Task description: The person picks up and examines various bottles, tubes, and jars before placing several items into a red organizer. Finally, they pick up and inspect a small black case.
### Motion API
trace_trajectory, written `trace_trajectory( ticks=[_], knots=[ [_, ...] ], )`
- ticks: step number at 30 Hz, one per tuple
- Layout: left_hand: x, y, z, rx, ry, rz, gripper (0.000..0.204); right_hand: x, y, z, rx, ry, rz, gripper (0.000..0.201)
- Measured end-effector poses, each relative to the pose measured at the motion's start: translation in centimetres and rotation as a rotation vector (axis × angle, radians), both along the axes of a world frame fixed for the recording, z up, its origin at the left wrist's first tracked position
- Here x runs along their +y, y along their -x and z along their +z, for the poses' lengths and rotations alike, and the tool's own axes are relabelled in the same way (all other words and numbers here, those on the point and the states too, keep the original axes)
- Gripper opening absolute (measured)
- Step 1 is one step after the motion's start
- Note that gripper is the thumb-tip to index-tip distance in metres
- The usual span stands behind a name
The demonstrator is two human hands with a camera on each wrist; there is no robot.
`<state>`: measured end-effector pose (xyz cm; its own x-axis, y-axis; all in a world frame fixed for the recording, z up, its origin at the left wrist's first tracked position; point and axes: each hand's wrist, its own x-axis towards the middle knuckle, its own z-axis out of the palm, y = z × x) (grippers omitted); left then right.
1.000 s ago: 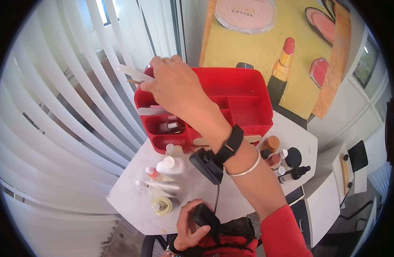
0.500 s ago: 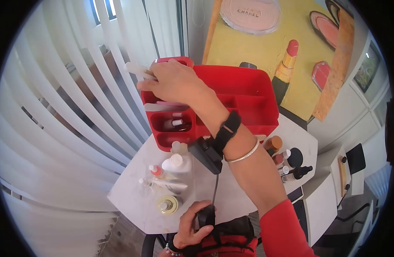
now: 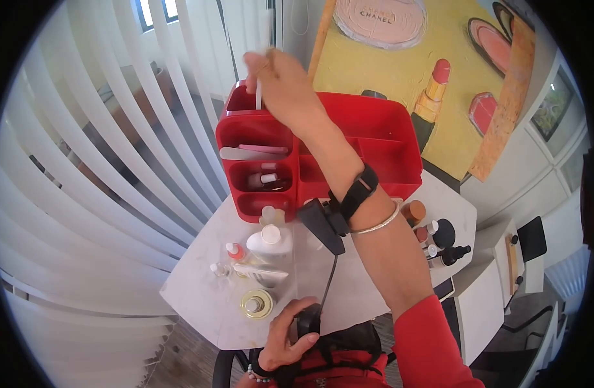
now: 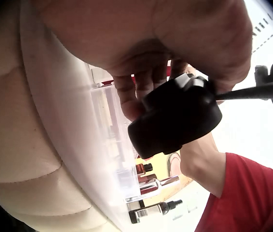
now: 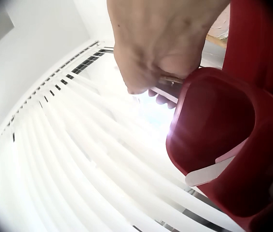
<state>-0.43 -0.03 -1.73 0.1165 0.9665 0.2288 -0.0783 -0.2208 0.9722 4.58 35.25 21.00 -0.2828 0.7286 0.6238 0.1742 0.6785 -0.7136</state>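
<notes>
Above the back left compartment of a red organizer (image 3: 391, 169), my right hand (image 3: 285, 90) pinches a pale stick (image 3: 259, 94), which stands nearly upright. The right wrist view shows this hand (image 5: 155, 41) beside the organizer's rim (image 5: 172, 140), a pale and brown strip (image 5: 164, 92) under its fingers. A white file (image 3: 235, 154) and a pink one (image 3: 261, 149) lie in the compartment in front. Low in the head view, my left hand (image 3: 285, 343) has fingers and thumb curled round a black object (image 3: 308, 319) with a cable, also in the left wrist view (image 4: 175, 118).
Left on the white table (image 3: 200, 284) stand a white bottle (image 3: 270, 240), a small red-bodied bottle (image 3: 235, 251) and a gold-rimmed bottle (image 3: 256, 304). Dark and orange-capped cosmetics (image 3: 444, 233) are at the right. Vertical blinds (image 3: 109, 194) hang left; a painting (image 3: 374, 71) stands behind.
My right hand has risen toward the back of the organizer, and the pale stick has turned from slanting left to nearly upright. My left hand stays low, round the black object.
</notes>
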Motion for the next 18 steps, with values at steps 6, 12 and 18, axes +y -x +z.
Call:
trace_trajectory(
  ticks=[6,12,18],
  knots=[
    [-0.2,0.0,-0.8,-0.032,0.015,0.009,0.069,-0.5,-0.7,0.5,0.583,0.046,0.164,0.051],
    [-0.4,-0.3,-0.4,-0.064,0.015,0.059,0.069,-4.9,-5.6,2.2,1.005,0.044,0.514,0.041],
    [-0.7,-0.5,-1.2,-0.047,0.032,0.101,0.069,-12.1,-13.1,1.0,1.096,0.174,0.541,0.039]
  ],
)
